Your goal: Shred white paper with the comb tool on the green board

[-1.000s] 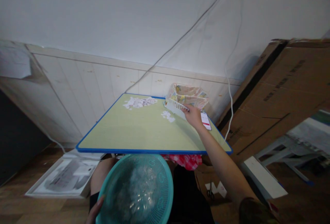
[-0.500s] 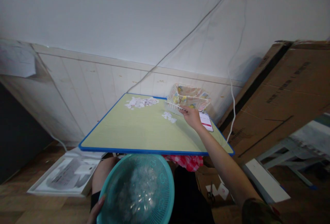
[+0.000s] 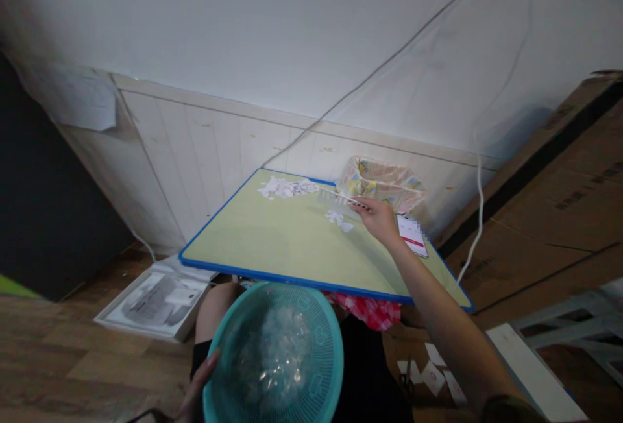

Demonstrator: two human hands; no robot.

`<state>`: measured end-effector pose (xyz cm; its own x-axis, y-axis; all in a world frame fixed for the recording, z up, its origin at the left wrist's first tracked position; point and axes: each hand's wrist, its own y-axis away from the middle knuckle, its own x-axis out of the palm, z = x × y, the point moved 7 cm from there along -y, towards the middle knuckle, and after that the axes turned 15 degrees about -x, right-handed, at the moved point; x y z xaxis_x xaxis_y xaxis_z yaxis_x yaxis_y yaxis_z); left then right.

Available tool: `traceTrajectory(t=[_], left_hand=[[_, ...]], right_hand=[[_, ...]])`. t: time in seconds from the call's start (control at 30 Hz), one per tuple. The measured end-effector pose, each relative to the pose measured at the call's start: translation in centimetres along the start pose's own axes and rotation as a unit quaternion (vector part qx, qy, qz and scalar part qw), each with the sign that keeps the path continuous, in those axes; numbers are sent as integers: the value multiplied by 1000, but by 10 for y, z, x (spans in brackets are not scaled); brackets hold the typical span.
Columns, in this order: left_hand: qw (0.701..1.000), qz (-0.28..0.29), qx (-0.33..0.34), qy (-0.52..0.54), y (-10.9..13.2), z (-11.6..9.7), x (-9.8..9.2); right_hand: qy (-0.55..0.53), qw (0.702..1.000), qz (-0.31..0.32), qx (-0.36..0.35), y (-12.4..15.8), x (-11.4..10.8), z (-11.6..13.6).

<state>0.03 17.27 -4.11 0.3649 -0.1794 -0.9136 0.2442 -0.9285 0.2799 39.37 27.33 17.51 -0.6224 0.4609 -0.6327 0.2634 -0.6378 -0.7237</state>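
My right hand [image 3: 377, 218] reaches across the green, blue-edged table [image 3: 292, 248] and grips the rim of a white slatted basket [image 3: 341, 197] lined with a patterned bag [image 3: 382, 180]. The basket is tilted and blurred. My left hand [image 3: 197, 390] holds the lower left edge of a teal plastic colander [image 3: 311, 332] on my lap; clear shiny pieces lie inside it.
White paper scraps [image 3: 287, 186] lie at the table's far edge, a smaller heap [image 3: 339, 219] near my right hand. A phone [image 3: 413, 236] lies at the table's right side. Cardboard boxes [image 3: 559, 202] lean on the right. A white flat box [image 3: 156, 296] lies on the wooden floor.
My right hand has lifted and tilted the basket's near edge off the table. The camera has swung left and down; the colander stays in my lap.
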Motion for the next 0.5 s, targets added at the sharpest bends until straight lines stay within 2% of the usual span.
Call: traceTrajectory(t=[0.13,0.3,0.4,0.5], left_hand=[[999,-28,16,12,0,1,-2],[1000,11,8,-7,-12,2,-1],[998,59,-23,-23,-25,6,6],[996,79,-39,-24,-32,9,11]], right_hand=[[-78,997,6,2,-29,47,29],[-33,998,53,20,-57,102,52],[-7,997,75,13,-62,117,58],[1,996,91,5,-61,120,57]])
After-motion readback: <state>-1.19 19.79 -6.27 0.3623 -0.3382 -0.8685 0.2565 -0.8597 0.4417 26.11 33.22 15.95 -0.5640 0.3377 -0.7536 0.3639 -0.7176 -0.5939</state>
